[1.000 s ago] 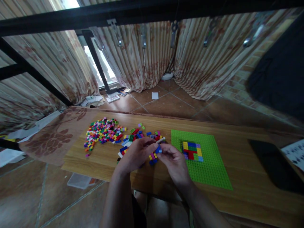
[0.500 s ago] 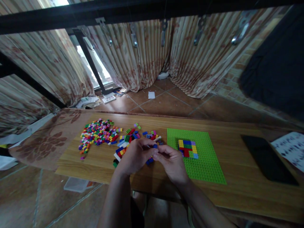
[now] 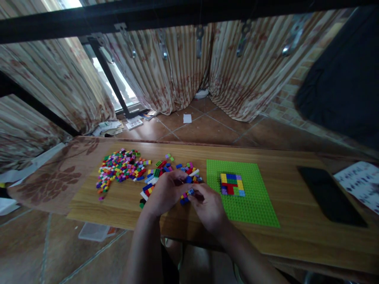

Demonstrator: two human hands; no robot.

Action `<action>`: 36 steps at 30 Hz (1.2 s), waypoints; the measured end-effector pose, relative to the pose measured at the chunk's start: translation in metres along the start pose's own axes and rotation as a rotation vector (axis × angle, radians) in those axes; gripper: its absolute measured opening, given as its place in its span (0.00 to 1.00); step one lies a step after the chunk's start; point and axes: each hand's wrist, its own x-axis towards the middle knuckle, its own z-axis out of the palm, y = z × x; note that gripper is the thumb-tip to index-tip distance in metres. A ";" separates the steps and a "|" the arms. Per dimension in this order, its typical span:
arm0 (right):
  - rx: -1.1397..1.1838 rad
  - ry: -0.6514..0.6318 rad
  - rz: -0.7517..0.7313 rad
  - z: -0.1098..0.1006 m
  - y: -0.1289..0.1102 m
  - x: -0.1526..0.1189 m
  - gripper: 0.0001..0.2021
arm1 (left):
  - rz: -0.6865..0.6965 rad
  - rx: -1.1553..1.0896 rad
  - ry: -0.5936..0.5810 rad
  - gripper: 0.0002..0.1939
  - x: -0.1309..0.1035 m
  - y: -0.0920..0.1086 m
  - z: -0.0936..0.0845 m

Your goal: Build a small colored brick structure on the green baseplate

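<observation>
My left hand is over the pile of larger bricks, its fingers closed on a blue brick. Just right of it, my right hand pinches a small blue brick between thumb and fingers. The two hands are close together in front of the plate. On the green baseplate lies a squarish patch of bricks in yellow, blue, red, green and purple. A second pile of small mixed bricks spreads over the left of the table.
The wooden table carries a black flat panel and a printed sheet lies at the far right. A clear plastic box is on the floor at the lower left. Striped curtains hang behind.
My right hand has moved slightly down and away from my left hand. Two separate blue bricks now show, one at each hand's fingers. The whole view has shifted a little.
</observation>
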 end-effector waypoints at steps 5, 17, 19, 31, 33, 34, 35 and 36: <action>-0.040 -0.033 -0.039 -0.004 -0.004 0.001 0.14 | -0.005 0.238 0.055 0.04 0.001 0.006 0.006; -0.201 0.095 -0.162 -0.035 -0.009 0.003 0.20 | 0.066 0.224 -0.012 0.07 0.005 0.006 0.038; -0.230 0.100 -0.178 -0.043 -0.008 0.003 0.19 | 0.061 0.181 -0.025 0.08 0.007 0.009 0.044; -0.264 0.093 -0.118 -0.084 0.001 0.000 0.18 | -0.067 -0.210 -0.080 0.09 0.018 0.005 0.070; -0.268 0.110 -0.106 -0.092 0.002 0.001 0.19 | -0.055 -0.139 -0.076 0.08 0.019 0.002 0.075; -0.260 0.130 -0.106 -0.097 0.002 0.001 0.19 | -0.042 -0.097 -0.072 0.07 0.019 0.001 0.078; -0.248 0.158 -0.107 -0.102 0.002 0.002 0.19 | -0.030 -0.054 -0.065 0.07 0.019 0.000 0.081; -0.232 0.189 -0.106 -0.107 0.003 0.004 0.18 | -0.021 -0.011 -0.054 0.07 0.019 -0.001 0.083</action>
